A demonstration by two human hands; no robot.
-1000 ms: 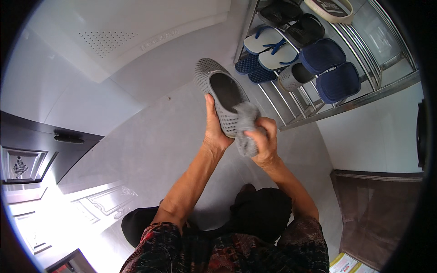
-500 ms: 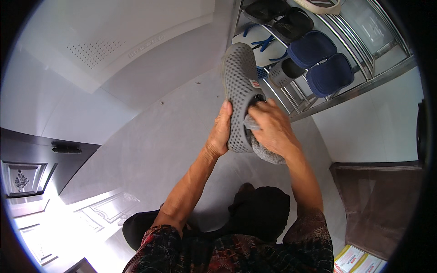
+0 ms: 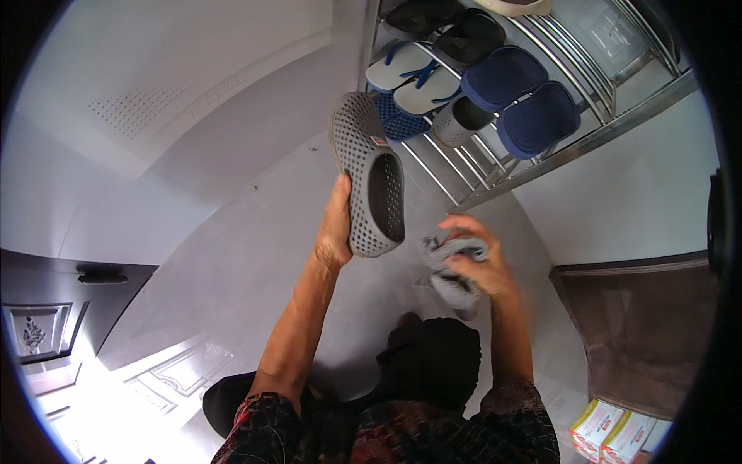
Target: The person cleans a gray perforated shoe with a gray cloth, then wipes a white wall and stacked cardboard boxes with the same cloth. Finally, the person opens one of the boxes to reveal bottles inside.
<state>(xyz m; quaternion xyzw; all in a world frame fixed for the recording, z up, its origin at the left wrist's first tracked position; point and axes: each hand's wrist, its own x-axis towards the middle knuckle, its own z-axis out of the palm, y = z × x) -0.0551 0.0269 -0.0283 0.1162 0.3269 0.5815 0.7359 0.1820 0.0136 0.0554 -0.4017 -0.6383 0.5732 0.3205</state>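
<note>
A grey perforated clog (image 3: 360,207) is held up in front of me, its toe pointing away and its dark opening turned to the right. My left hand (image 3: 335,224) grips it along the left side of the heel; the fingers behind it are hidden. Apart from the clog, on its right, my right hand (image 3: 481,259) has a crumpled grey cloth (image 3: 456,290) between curled fingers and thumb. A small light label shows near the clog's opening.
A metal shoe rack (image 3: 533,172) at the upper right holds blue clogs (image 3: 539,120), black shoes (image 3: 470,39), white flip-flops with blue straps (image 3: 427,93) and another grey clog (image 3: 450,126). A brown panel (image 3: 641,340) and boxes (image 3: 610,430) are at right.
My right hand has come out of the clog's opening with the cloth and moved right and nearer. The clog has shifted left in view with my left hand, its opening now uncovered.
</note>
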